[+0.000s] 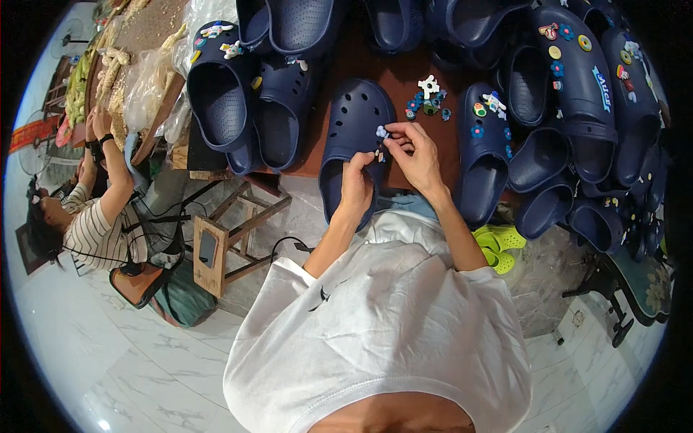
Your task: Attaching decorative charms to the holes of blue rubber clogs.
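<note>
The middle clog (361,105), dark blue, is lying on the brown table (408,72), its heel reaching past the near edge. The left hand (357,186) is gripping it at the opening, its fingertips hiding inside. The right hand (415,155) is pinching a small pale charm (382,131) against the clog's right side. Another charm (379,154) is sitting by the left thumb, too small for making out. On the left, clear plastic bags (151,86) are lying crumpled; their content I cannot tell. Several far clogs (299,25) are being cut off by the upper border. Between the middle clog and the decorated clog (484,144) on the right, a strip of table is staying open, with a charm pile (429,97) occupying its far part.
</note>
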The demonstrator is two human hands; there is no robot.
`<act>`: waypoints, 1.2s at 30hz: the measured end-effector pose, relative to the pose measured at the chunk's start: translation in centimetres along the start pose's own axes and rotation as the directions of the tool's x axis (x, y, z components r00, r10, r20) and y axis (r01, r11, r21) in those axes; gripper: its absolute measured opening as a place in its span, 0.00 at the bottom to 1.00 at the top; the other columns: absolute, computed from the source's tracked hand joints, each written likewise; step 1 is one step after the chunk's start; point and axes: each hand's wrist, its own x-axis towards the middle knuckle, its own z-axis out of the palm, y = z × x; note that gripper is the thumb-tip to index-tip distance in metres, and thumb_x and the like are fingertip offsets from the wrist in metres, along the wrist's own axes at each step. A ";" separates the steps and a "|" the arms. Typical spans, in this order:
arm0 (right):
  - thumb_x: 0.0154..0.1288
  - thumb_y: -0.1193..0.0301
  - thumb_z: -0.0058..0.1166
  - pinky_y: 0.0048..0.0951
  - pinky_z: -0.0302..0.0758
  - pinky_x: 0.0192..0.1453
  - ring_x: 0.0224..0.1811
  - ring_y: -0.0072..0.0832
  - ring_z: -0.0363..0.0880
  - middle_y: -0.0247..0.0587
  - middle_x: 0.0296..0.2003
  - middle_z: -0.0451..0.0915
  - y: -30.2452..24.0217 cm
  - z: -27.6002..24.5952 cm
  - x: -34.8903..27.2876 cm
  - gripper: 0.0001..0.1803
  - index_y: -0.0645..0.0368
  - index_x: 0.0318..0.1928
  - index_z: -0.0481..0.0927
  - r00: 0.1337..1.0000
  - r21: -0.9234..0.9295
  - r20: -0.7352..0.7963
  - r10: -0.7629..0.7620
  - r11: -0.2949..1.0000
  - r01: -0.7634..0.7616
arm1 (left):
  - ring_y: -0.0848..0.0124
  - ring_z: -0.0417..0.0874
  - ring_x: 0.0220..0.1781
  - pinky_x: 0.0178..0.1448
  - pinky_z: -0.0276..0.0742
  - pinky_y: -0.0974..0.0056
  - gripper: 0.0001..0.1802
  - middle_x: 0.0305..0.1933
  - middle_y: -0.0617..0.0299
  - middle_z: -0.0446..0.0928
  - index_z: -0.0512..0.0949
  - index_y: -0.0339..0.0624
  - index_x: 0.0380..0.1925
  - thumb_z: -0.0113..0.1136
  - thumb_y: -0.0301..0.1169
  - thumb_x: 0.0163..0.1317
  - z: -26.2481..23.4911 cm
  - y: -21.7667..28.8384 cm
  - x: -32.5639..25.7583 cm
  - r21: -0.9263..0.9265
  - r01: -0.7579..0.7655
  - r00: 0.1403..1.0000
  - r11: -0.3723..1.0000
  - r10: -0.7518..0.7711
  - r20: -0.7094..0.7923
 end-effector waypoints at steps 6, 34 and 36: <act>0.65 0.76 0.57 0.28 0.79 0.41 0.37 0.28 0.81 0.42 0.41 0.78 0.5 0.8 -1.8 0.13 0.62 0.51 0.78 0.997 -0.001 -0.083 -0.010 1.000 0.010 | 0.73 0.80 0.43 0.54 0.75 0.67 0.10 0.40 0.60 0.80 0.79 0.32 0.39 0.56 0.26 0.60 0.7 0.9 -0.5 0.021 0.003 1.000 1.000 -0.004 0.028; 0.63 0.80 0.49 0.49 0.62 0.69 0.65 0.59 0.62 0.67 0.62 0.63 3.6 -2.3 -0.3 0.28 0.72 0.64 0.63 0.931 -0.720 -0.235 -0.278 0.693 0.026 | 0.70 0.82 0.43 0.55 0.75 0.64 0.08 0.39 0.60 0.83 0.81 0.37 0.36 0.58 0.30 0.61 0.9 0.7 -0.5 0.113 -0.024 0.999 0.993 0.026 -0.018; 0.61 0.83 0.48 0.49 0.62 0.70 0.67 0.60 0.61 0.69 0.63 0.62 3.7 -2.0 0.4 0.29 0.74 0.63 0.62 0.949 -0.781 -0.230 -0.217 0.623 -0.046 | 0.70 0.82 0.43 0.55 0.75 0.64 0.09 0.39 0.60 0.83 0.81 0.36 0.36 0.58 0.30 0.61 1.4 1.1 -0.5 0.125 -0.016 1.000 0.992 0.019 -0.022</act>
